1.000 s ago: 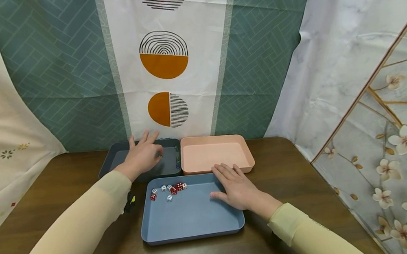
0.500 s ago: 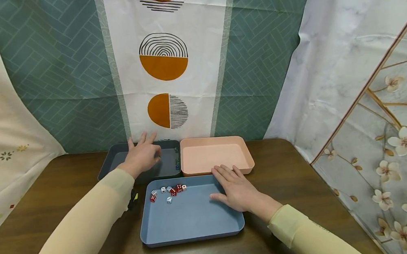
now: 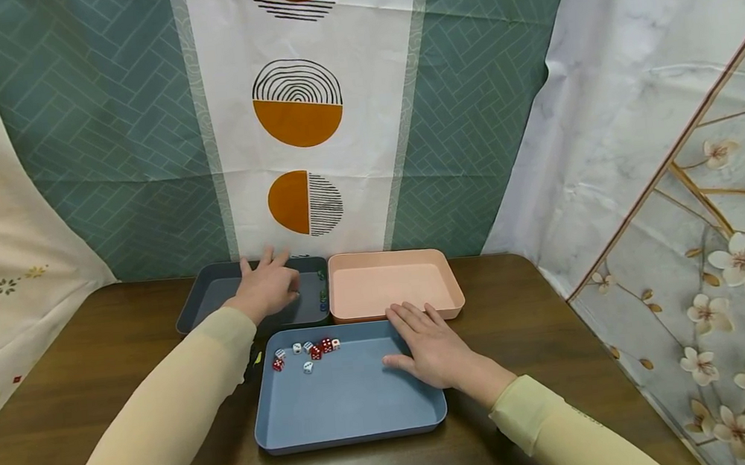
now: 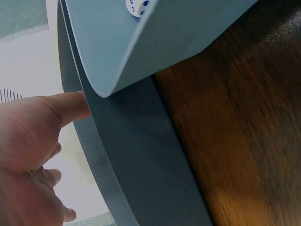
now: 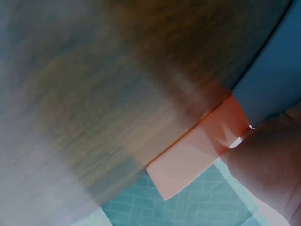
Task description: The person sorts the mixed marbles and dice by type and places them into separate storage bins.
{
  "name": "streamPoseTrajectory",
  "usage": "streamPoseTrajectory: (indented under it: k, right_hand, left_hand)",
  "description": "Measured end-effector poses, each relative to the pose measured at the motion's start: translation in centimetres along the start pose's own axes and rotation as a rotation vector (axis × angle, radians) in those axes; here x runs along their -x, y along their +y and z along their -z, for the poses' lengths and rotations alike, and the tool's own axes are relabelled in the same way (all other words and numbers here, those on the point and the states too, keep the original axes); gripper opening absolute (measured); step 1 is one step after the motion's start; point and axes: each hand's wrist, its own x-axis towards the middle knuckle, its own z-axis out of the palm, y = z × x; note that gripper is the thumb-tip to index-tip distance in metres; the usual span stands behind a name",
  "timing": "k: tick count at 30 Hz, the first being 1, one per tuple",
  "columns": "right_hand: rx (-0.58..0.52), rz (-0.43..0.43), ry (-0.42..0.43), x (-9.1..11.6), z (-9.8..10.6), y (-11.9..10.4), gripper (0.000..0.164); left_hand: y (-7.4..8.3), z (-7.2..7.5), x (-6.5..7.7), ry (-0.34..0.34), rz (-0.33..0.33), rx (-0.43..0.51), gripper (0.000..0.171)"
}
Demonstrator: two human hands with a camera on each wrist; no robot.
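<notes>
My left hand (image 3: 266,287) is over the dark grey tray (image 3: 200,298), thumb and index finger low and close together, the other fingers spread. In the left wrist view a digit of the left hand (image 4: 28,141) reaches behind the tray's rim; its tip is hidden, so I cannot tell whether it pinches anything. Small green and blue dice (image 3: 323,297) line that tray's right wall. My right hand (image 3: 426,343) lies with straight fingers across the far right corner of the blue tray (image 3: 349,414), fingertips at the peach tray (image 3: 394,283). Several red and white dice (image 3: 317,352) sit in the blue tray's far left.
The three trays stand close together on a brown wooden table (image 3: 534,367). A patterned cloth (image 3: 485,139) hangs right behind the far trays. A dark object with a yellow-green spot (image 3: 255,358) lies left of the blue tray, partly behind the left sleeve.
My left hand first shifts slightly left, then moves right and a little nearer inside the dark tray. A green speck seen by its fingertips earlier is hidden now. My right hand stays put.
</notes>
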Motion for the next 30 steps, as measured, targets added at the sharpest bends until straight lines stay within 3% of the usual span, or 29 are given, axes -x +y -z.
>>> streamPoseTrajectory:
  k: [19, 30]
  right_hand:
    - [-0.014, 0.008, 0.004, 0.1, -0.1, -0.1, 0.094]
    - [-0.009, 0.006, 0.000, 0.0, 0.0, 0.0, 0.094]
  left_hand:
    - [0.1, -1.1, -0.9, -0.024, 0.004, -0.024, 0.009]
    - [0.1, -0.8, -1.1, 0.012, 0.010, 0.004, 0.013]
